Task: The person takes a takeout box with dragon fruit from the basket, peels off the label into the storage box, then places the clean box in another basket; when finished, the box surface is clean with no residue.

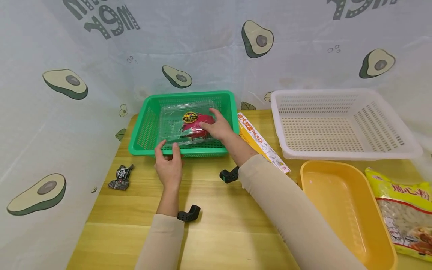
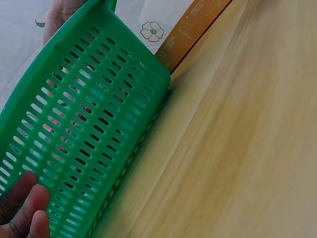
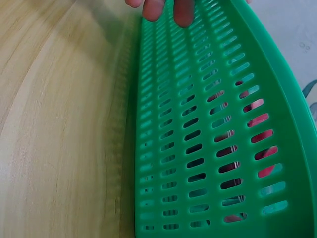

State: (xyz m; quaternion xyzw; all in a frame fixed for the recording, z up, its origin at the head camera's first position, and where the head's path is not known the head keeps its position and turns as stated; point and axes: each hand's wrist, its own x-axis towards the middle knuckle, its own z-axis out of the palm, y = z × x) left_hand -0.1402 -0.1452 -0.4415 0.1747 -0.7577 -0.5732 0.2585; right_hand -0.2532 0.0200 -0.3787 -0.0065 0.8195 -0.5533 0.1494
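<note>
A clear plastic box (image 1: 173, 122) with a round fruit label lies inside the green basket (image 1: 141, 152), its near edge close to the front rim. A red-pink fruit, apparently a dragon fruit (image 1: 209, 119), shows through its lid. My right hand (image 1: 221, 127) holds the box's right end, thumb on the lid, fingers at the far side. At the near left corner my left hand (image 1: 170, 165) takes the box between thumb and forefinger. Its other fingers (image 2: 35, 203) hang outside the basket's slotted front wall. Seen through the slots, the fruit (image 3: 265, 152) is partly hidden.
A pasta box (image 1: 261, 142) lies right of the basket. Farther right are a white basket (image 1: 337, 154), a yellow tray (image 1: 341, 210) and a macaroni bag (image 1: 405, 213). A small black packet (image 1: 121, 178) lies at left on the wooden table (image 1: 216, 232). A printed curtain (image 1: 209, 56) stands behind.
</note>
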